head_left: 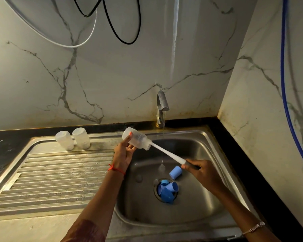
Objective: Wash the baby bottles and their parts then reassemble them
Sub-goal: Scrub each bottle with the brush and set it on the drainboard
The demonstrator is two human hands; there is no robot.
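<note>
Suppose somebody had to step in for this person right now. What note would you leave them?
The left hand holds a bottle over the sink; the right hand grips the brush handle, brush head inside that bottle.
Two other bottles stand on the draining board, apparently already washed.
Blue caps lie in the sink: one loose, a cluster on the drain. The tap runs thinly.
Left: finish this bottle, wash the caps, reassemble everything.
</note>
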